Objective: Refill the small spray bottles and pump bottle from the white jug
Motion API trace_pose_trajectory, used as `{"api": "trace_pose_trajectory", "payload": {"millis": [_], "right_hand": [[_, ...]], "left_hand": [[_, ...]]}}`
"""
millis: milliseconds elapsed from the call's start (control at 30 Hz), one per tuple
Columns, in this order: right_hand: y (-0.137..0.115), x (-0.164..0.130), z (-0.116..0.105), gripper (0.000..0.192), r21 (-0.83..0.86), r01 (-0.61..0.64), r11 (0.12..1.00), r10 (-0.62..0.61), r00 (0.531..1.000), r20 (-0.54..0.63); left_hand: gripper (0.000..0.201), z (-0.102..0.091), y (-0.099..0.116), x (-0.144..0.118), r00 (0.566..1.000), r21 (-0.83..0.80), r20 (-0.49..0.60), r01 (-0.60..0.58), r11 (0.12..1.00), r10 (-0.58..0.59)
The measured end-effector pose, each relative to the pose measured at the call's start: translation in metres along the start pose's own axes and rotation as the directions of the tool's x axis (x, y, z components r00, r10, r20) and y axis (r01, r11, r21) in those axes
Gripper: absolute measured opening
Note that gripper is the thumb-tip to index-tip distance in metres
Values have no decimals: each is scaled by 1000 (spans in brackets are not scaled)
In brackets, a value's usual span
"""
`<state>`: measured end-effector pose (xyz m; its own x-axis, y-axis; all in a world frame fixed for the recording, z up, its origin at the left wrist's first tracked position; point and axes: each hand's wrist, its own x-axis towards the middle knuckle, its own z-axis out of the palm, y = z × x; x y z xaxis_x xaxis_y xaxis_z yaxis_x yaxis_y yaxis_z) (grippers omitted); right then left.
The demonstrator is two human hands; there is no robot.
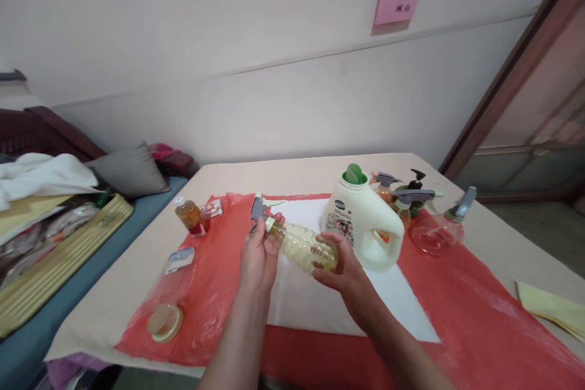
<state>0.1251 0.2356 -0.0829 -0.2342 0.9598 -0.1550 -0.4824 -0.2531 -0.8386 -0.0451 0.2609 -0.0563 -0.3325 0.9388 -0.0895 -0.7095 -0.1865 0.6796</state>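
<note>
Both hands hold one clear ribbed spray bottle of pale yellow liquid, tilted almost flat above the table. My left hand grips its neck just under the grey trigger head. My right hand cups the bottle's base. A white detergent jug with a green cap stands upright just right of the bottle, close to my right hand. Under the hands lies a white sheet on red plastic sheeting.
Several spray bottles cluster behind the jug, with a clear round sprayer further right. A small amber bottle and a plastic bag lie left. Yellow paper sits at the right edge. A cluttered bed stands left of the table.
</note>
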Motion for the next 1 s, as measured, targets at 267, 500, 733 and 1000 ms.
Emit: {"api": "trace_pose_trajectory", "payload": {"millis": [267,500,733,1000], "right_hand": [[5,-2,-2,54,124,-320,939,296,938,182],[3,-8,1,59,130,-385,914,331,890,314],[-2,1,-25,64,-445,-201,872,251,967,54],[19,24,-35,70,-634,31,773,-114,989,-90]], "left_hand": [[22,-5,6,2,995,-3,85,43,999,-43],[21,-6,-2,5,996,9,71,57,998,-58],[25,-33,45,28,958,49,-191,-207,977,212],[32,-50,21,47,947,934,10,-123,335,321]]}}
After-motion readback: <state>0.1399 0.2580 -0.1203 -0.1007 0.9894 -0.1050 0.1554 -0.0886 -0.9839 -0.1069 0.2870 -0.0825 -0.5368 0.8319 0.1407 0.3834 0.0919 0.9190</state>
